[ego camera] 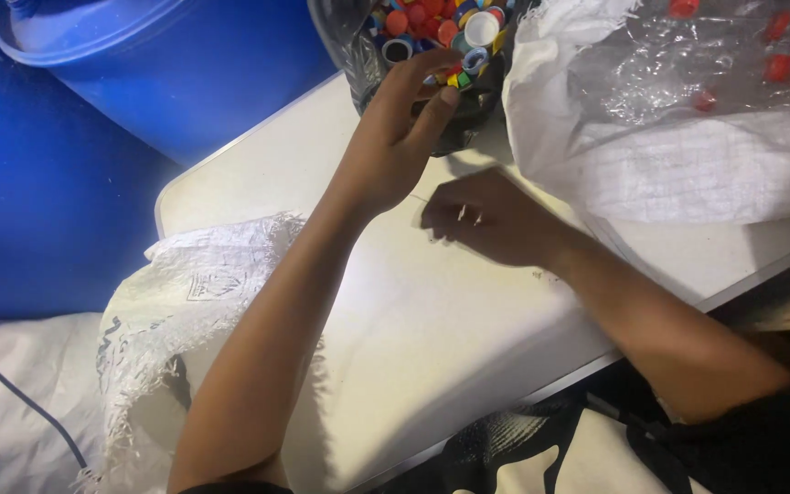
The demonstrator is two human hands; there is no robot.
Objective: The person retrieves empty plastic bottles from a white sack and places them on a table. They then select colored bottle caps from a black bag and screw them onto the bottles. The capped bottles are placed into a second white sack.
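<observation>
My left hand (401, 128) reaches up across the white table (432, 320) to the mouth of a clear plastic bag (358, 55) full of coloured bottle caps (450, 27). Its fingers and thumb are spread at the bag's edge, with caps showing between them. My right hand (486, 218) hovers low over the table just right of the left wrist. It is blurred and its fingers are curled downward, so I cannot tell whether it holds anything. A white woven sack (688, 165) lies right beside it.
The sack on the right holds crushed clear plastic bottles (688, 64) with red caps. Another white woven sack (185, 302) hangs over the table's left edge. A blue barrel (176, 64) stands at the back left. A dark cable (20, 402) crosses white cloth at the lower left.
</observation>
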